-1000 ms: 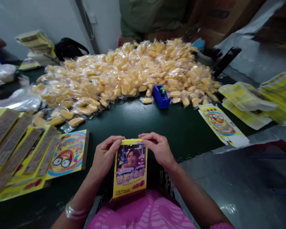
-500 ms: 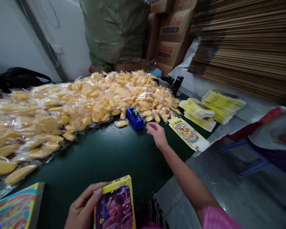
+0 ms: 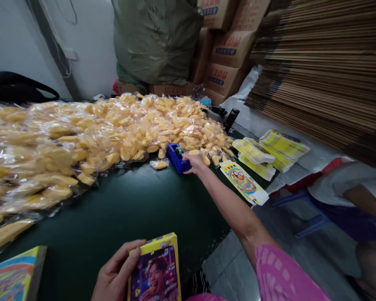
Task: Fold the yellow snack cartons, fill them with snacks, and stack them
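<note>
In my left hand point(image 3: 117, 274) is a yellow box point(image 3: 155, 271) with a printed picture, held near the table's front edge, fingers behind it and thumb along its left side. My right hand point(image 3: 196, 162) is stretched forward to a blue tape dispenser point(image 3: 178, 159) with a green core. Its fingers and thumb are around the dispenser's right end; whether they also pinch tape is too small to tell. A wrapped yellow piece point(image 3: 161, 165) lies just left of the dispenser. Flat printed cartons point(image 3: 244, 179) lie to the right of the hand.
A large heap of wrapped yellow pieces point(image 3: 113, 133) covers the table's back and left. Another box point(image 3: 14, 271) lies front left. Carton stacks point(image 3: 285, 146), a black cylinder point(image 3: 231, 119) and stacked cardboard point(image 3: 316, 71) stand right. A person point(image 3: 347, 200) sits beyond the table on the right.
My right hand has moved left onto the right end of the tape dispenser. The left hand keeps hold of the box. The view has shifted slightly.
</note>
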{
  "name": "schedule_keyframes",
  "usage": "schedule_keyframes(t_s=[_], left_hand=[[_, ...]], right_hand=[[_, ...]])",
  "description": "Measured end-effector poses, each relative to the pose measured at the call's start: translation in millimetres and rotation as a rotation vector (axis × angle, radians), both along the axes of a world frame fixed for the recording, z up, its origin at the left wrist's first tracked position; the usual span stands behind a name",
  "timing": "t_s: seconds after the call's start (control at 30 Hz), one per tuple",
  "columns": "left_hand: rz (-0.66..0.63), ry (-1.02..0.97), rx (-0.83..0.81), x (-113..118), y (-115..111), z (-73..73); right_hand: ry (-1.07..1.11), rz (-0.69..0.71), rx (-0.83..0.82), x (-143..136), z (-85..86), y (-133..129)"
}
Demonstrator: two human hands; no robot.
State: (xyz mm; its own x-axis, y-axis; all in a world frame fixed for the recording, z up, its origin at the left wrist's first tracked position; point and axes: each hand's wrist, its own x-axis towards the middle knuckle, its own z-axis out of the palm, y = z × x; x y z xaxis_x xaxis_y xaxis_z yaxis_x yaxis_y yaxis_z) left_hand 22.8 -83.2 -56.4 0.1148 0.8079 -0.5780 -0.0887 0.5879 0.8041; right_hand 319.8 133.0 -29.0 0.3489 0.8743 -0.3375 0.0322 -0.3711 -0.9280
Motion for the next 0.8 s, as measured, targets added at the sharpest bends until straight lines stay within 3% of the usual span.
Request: schedule_keyframes(t_s=[0.1, 0.23, 0.4, 0.63, 0.8], left_hand=[[0.027, -0.027, -0.006, 0.9, 0.5, -4.0], [0.114, -0.056, -0.023, 2.8, -0.1, -9.1], [0.175, -0.022, -0.024, 4.0, 6.6, -9.4], [0.193, -0.043, 0.118, 10.0, 38.9, 18.8], [0.123, -0.103, 0.182, 10.0, 61.0, 24.6]], right_hand=[[0.031, -0.073, 0.096, -3.4, -6.4, -9.5], [0.027, -0.151, 0.217, -12.2, -31.8, -32.1], [-0.062, -0.184, 0.195, -16.4, -52.0, -37.8], [-0.136, -0.118, 0.072, -5.6, -44.6, -25.6], [-0.129, 0.002, 0.126, -14.7, -27.9, -64.9]])
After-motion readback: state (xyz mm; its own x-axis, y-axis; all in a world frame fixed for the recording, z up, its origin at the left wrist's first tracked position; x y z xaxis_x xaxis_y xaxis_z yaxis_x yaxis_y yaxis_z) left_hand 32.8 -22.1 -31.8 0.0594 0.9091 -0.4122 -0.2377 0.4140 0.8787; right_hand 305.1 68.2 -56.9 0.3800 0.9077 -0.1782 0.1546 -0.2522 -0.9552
